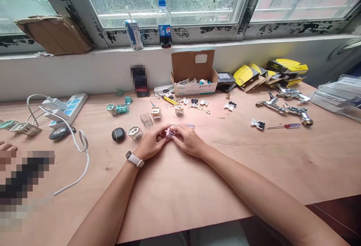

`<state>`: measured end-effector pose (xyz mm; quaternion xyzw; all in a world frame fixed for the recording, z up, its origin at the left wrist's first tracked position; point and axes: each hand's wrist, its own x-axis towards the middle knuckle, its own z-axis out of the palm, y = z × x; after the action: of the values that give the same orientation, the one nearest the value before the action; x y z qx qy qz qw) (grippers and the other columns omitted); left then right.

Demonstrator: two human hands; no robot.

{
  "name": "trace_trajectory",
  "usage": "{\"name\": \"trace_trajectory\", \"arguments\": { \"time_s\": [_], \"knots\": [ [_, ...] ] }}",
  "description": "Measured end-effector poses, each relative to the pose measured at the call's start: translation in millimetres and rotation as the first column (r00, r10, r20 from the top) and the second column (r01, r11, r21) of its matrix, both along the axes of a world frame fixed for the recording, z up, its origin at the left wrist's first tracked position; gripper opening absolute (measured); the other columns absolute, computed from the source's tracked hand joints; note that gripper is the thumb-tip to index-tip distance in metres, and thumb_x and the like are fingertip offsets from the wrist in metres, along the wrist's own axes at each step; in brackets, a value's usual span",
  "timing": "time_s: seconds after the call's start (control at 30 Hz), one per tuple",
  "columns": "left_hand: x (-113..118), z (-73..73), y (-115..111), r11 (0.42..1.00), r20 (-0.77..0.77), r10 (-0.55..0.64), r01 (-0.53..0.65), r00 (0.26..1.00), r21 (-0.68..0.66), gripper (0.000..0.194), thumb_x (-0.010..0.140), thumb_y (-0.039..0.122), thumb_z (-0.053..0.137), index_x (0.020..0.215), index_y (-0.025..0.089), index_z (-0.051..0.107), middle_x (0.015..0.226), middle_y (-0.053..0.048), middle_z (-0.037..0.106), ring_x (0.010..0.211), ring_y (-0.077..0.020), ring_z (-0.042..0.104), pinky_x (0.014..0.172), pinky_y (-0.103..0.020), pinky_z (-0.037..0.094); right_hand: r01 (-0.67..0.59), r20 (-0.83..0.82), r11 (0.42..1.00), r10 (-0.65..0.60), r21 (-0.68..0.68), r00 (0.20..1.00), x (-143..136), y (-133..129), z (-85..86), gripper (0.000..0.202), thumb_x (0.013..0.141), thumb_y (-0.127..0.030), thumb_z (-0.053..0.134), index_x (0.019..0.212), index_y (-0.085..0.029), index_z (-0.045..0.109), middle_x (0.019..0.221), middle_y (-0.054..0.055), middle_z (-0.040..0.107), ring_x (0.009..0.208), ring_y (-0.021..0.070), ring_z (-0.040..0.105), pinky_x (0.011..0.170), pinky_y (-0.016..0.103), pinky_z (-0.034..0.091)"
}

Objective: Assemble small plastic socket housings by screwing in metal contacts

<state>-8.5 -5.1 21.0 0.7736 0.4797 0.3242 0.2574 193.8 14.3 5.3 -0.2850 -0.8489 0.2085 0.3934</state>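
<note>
My left hand (153,140), with a white-banded watch on its wrist, and my right hand (188,139) meet over the middle of the wooden table. Between their fingertips is a small pinkish-purple plastic piece (169,133); both hands are closed on it, and the fingers hide part of it. A screwdriver with a clear handle (190,126) lies just beyond my right hand. Near my left hand stand a cream hexagonal container (135,132), a clear holder (146,119) and another cream container (156,113).
A carton of small parts (194,88) stands at the back, with a yellow utility knife (168,99) before it. Metal faucets (272,104) and a red-handled screwdriver (284,126) lie right. A power strip (69,110), a black case (118,134) and another person's hand (8,146) are left.
</note>
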Motion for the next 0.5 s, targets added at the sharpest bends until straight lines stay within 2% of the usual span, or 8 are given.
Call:
{"name": "trace_trajectory", "arguments": {
  "time_s": [0.13,0.3,0.4,0.5],
  "knots": [
    [1.2,3.7,-0.6,1.0,-0.013,-0.005,0.005,1.0,0.004,0.042,0.09,0.034,0.062,0.13,0.02,0.062,0.105,-0.007,0.073,0.085,-0.0191,0.067,0.08,-0.033,0.055,0.03,0.028,0.999,-0.03,0.016,0.999,-2.6,-1.4,0.8,0.02,0.09,-0.007,0.058,0.109,-0.016,0.06,0.104,0.009,0.062,0.096,0.0193,0.06,0.089,0.032,0.049],
    [-0.3,1.4,1.0,1.0,-0.031,0.0,0.001,1.0,0.024,0.041,0.09,0.03,0.062,0.13,0.021,0.063,0.103,-0.006,0.073,0.085,-0.0192,0.067,0.079,-0.032,0.054,0.028,0.043,0.999,-0.028,-0.02,0.999,-3.6,-1.5,3.1,0.02,0.092,-0.007,0.057,0.109,-0.015,0.062,0.103,0.009,0.061,0.096,0.0189,0.06,0.088,0.031,0.049],
    [-0.8,1.0,2.0,0.999,-0.078,0.0,0.004,0.997,0.049,0.04,0.09,0.028,0.062,0.13,0.023,0.063,0.099,-0.006,0.072,0.084,-0.0195,0.067,0.08,-0.033,0.053,0.056,0.013,0.995,-0.055,-0.079,0.998,-3.9,0.2,3.8,0.016,0.09,-0.009,0.061,0.103,-0.016,0.067,0.1,0.007,0.063,0.091,0.0175,0.061,0.085,0.03,0.049],
    [-0.7,1.4,2.5,0.998,-0.098,-0.009,0.015,0.995,0.062,0.039,0.09,0.027,0.061,0.129,0.024,0.063,0.099,-0.006,0.072,0.088,-0.0205,0.067,0.085,-0.035,0.053,0.079,-0.041,0.977,-0.088,-0.198,0.995,-3.4,3.6,4.0,0.013,0.086,-0.012,0.069,0.098,-0.017,0.072,0.094,0.005,0.065,0.082,0.0146,0.062,0.079,0.028,0.05]
  ]
}}
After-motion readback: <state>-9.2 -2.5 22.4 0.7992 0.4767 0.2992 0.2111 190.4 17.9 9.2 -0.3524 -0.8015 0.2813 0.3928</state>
